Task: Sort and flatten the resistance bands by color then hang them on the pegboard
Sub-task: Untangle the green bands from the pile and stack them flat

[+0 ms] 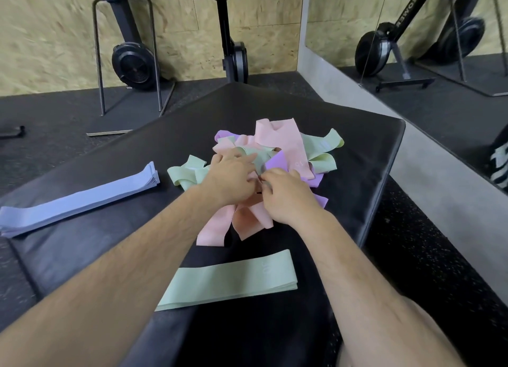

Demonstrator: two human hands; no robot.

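Right grip (286,194) is pinching green band (259,159) in tangle (277,138), left grip (233,174) hold unclear; yanking is risking dragging pink bands (247,218) w/ it.

Here I've got a tangled pink/green/purple band pile (277,141) mid-worktop (357,152), a flat blue stack (82,198) along the left edge, and a flat green stack (233,278) nearest me.
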